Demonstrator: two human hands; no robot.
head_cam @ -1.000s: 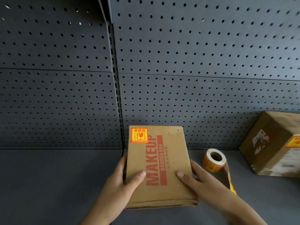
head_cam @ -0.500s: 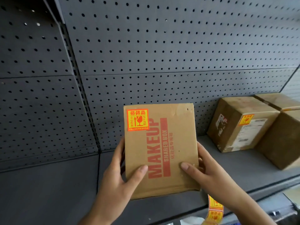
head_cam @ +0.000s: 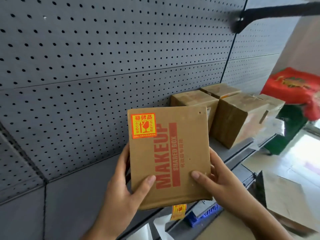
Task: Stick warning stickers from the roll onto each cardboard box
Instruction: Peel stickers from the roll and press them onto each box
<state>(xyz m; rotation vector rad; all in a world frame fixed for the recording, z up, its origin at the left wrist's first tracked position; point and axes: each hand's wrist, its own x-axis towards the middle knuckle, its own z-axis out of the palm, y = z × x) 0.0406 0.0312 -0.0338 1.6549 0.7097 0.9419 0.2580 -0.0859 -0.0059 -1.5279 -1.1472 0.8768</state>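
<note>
Held box: we see one flat cardboard box (head_cam: 190, 144) held up in the air in front of the grey shelf (head_cam: 78, 201), its printed face towards us.
Printing: "MAKEUP" runs up the face in big red capitals. "SHARED BOX" sits in a red bar beside it, and next to that is a line of Chinese characters too soft for us to read.
Warning sticker (head_cam: 143, 125): we count one on this box, stuck flat in the top left corner of the face and overlapping the "P". It is yellow with a red border, headed 易碎品, with a goblet and arrow symbol and 小心轻放 down its left side. Its bottom line is too small to read.
Left hand (head_cam: 121, 193): it grips the box's lower left edge, thumb across the front and fingers curled behind.
Right hand (head_cam: 220, 181): it grips the lower right edge the same way, thumb pressed on the front.
Sticker strip (head_cam: 178, 211): one orange-yellow strip hangs below the box's bottom edge, blurred. We cannot tell which hand holds it.
Shelf boxes: we count three brown cardboard boxes (head_cam: 239, 118) packed together against the pegboard (head_cam: 103, 58), and perhaps a fourth at the far end, where the view smears.
Other: there is one red bag (head_cam: 294, 87) at the right.
</note>
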